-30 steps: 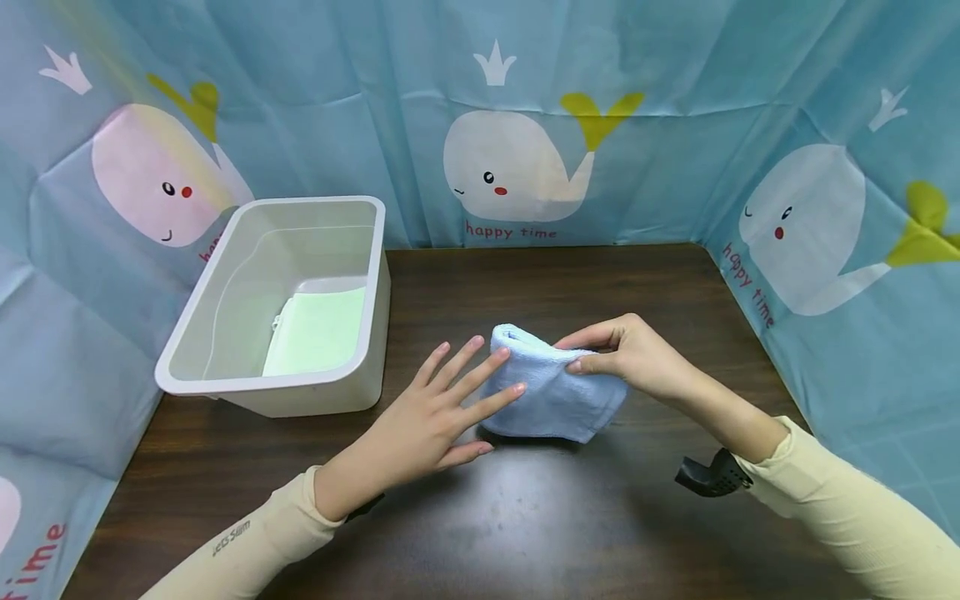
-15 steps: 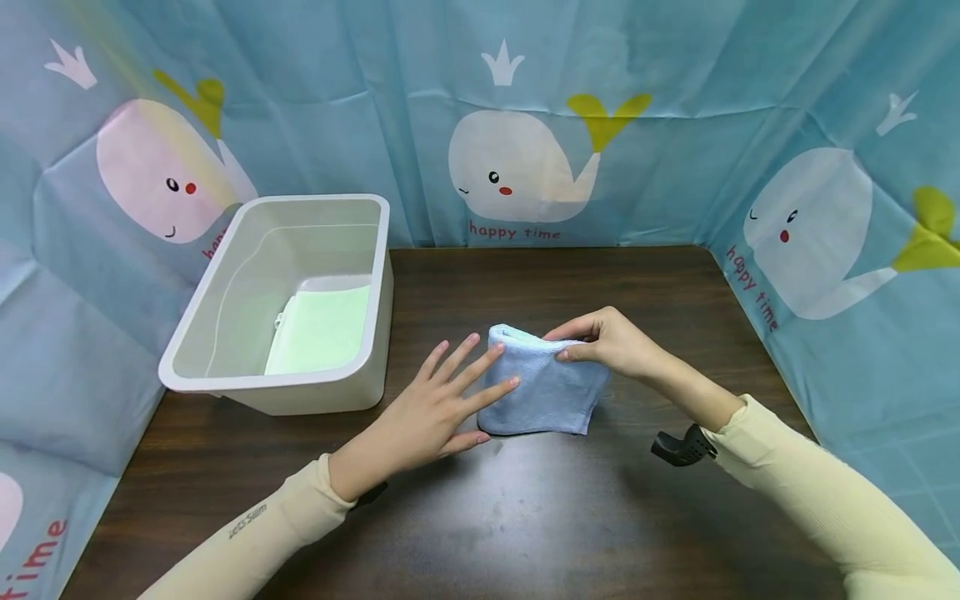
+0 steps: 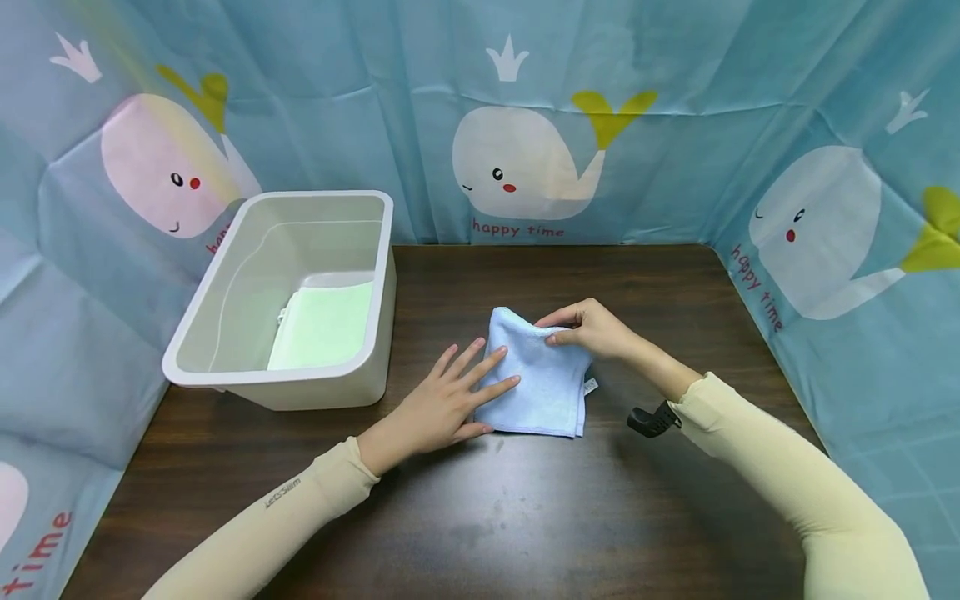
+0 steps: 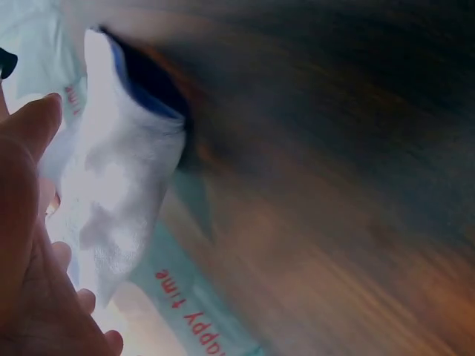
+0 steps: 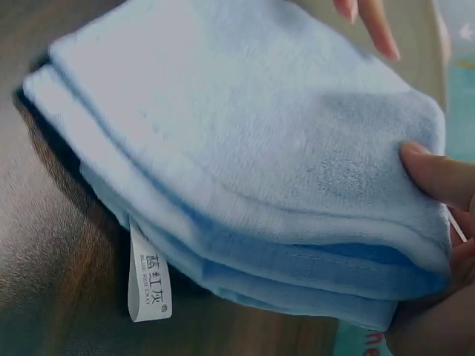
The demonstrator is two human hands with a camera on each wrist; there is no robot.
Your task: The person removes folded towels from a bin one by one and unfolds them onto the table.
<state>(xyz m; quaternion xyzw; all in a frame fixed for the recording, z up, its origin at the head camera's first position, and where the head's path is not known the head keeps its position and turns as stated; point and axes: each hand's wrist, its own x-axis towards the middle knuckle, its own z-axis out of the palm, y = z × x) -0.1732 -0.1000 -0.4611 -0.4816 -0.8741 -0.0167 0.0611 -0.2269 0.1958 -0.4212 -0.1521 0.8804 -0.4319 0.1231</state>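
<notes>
A light blue folded towel point(image 3: 536, 387) lies on the dark wooden table, its far right part lifted. My right hand point(image 3: 588, 329) pinches that edge between thumb and fingers. In the right wrist view the towel point(image 5: 245, 119) shows several layers and a white label point(image 5: 151, 278) hanging from its side. My left hand point(image 3: 446, 404) has its fingers spread, with fingertips over the towel's left side; whether they press on it I cannot tell. The left wrist view is bright and blurred, with the towel point(image 4: 126, 163) beyond the left hand's thumb point(image 4: 37, 126).
A grey-white plastic bin point(image 3: 360, 367) stands at the back left, with a pale green folded cloth point(image 3: 326, 321) inside. Blue curtains point(image 3: 420, 92) printed with whales enclose the table point(image 3: 510, 517) at the back and sides.
My right hand has moved left and away from me with the towel's edge, so the towel lies squarer and its label shows. My left hand stays nearly in place with fingers spread.
</notes>
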